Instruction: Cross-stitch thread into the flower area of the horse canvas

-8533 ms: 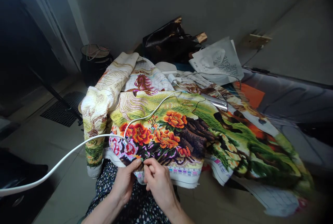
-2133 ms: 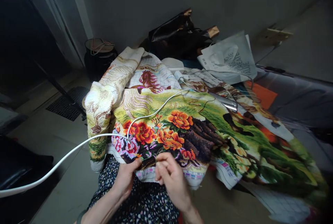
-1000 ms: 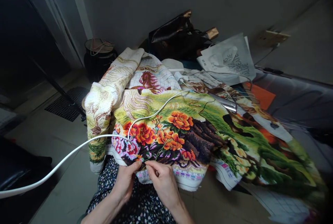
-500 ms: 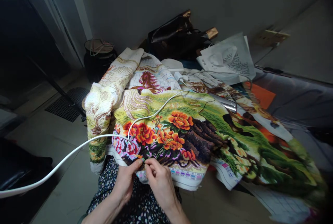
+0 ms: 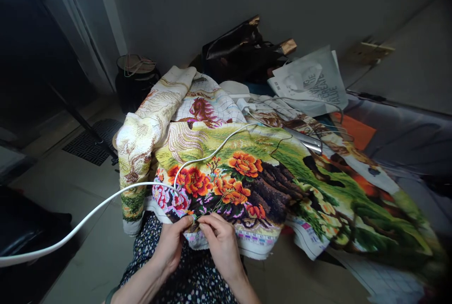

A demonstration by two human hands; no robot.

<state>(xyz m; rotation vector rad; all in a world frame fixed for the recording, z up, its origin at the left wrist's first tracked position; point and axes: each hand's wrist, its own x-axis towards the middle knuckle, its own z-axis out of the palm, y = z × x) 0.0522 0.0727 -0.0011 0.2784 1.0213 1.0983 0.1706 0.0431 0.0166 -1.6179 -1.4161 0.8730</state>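
A large cross-stitch cloth (image 5: 254, 172) with orange flowers, a brown trunk and green grass lies over my lap and a low table. My left hand (image 5: 172, 243) pinches the cloth's near edge from below, thumb on top. My right hand (image 5: 219, 242) rests on the same edge just right of it, fingertips pinched together on a thin needle with thread (image 5: 212, 209) looping up over the flowers. The needle itself is too small to make out clearly.
A white cable (image 5: 106, 200) runs from the left across the cloth. Behind are a dark bag (image 5: 240, 54), a white printed tote (image 5: 310, 82), a black pot (image 5: 134, 82) on the floor, a silver tool (image 5: 303, 140) and a grey sofa (image 5: 406, 139).
About two seconds ago my right hand was lifted right of the stitch spot; it has come back down to the cloth's edge beside my left thumb. The left hand has held its grip.
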